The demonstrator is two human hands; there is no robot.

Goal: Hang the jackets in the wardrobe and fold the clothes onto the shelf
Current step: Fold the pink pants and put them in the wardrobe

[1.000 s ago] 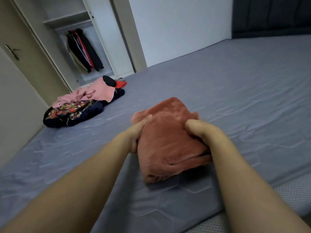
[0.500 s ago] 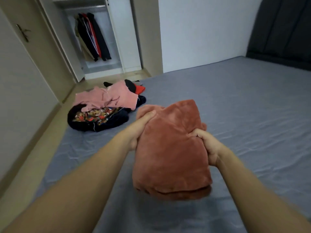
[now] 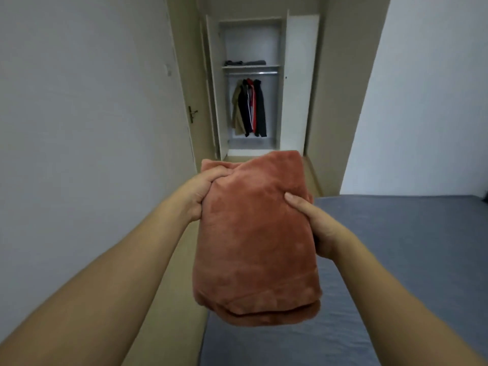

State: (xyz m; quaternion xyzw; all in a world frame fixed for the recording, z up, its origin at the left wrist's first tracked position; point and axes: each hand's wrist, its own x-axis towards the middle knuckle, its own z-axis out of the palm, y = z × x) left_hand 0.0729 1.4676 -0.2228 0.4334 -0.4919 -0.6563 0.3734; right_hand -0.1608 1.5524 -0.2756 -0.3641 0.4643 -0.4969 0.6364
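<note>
A folded rust-red fleece garment (image 3: 253, 239) hangs in the air in front of me. My left hand (image 3: 203, 192) grips its upper left edge, and my right hand (image 3: 314, 225) grips its right side with the thumb on top. Straight ahead stands the open white wardrobe (image 3: 299, 83). Several dark, red and beige jackets (image 3: 249, 108) hang from its rail. Folded grey clothes (image 3: 245, 62) lie on the shelf (image 3: 250, 66) above the rail.
The grey bed (image 3: 396, 260) lies low on the right, below the garment. A pale wall (image 3: 87, 128) runs along the left, with a door handle (image 3: 192, 113) near the wardrobe. A beige floor strip (image 3: 171, 299) leads between wall and bed.
I have lifted the fleece garment off the bed and turned left to face the wardrobe. The heap of clothes on the bed has dropped out of view.
</note>
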